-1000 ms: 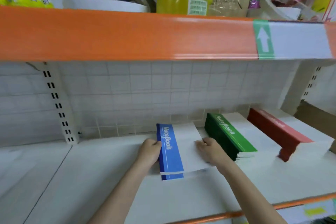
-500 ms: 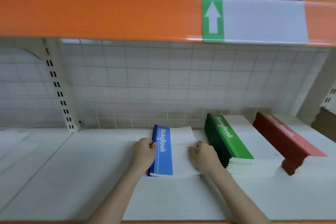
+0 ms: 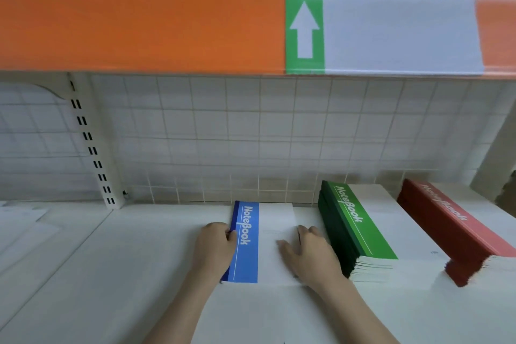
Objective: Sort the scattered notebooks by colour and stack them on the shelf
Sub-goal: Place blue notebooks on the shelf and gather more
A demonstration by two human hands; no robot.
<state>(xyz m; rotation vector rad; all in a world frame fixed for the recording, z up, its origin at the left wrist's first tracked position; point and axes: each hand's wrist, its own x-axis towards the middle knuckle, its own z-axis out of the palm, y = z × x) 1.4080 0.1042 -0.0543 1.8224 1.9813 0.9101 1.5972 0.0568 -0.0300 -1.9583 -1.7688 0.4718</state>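
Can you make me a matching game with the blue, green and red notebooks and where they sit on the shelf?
Things:
1. blue notebooks
2. green notebooks
3. red notebooks

Places:
A. farthest right
B. in the middle of the three piles
C. between the left hand and the right hand

Pairs: 1-C, 2-B, 3-A

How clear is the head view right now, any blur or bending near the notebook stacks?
Head view: soft, even light; the orange shelf edge bows from wide-angle distortion; the red stack lettering is smeared, the blue notebooks title stays legible.
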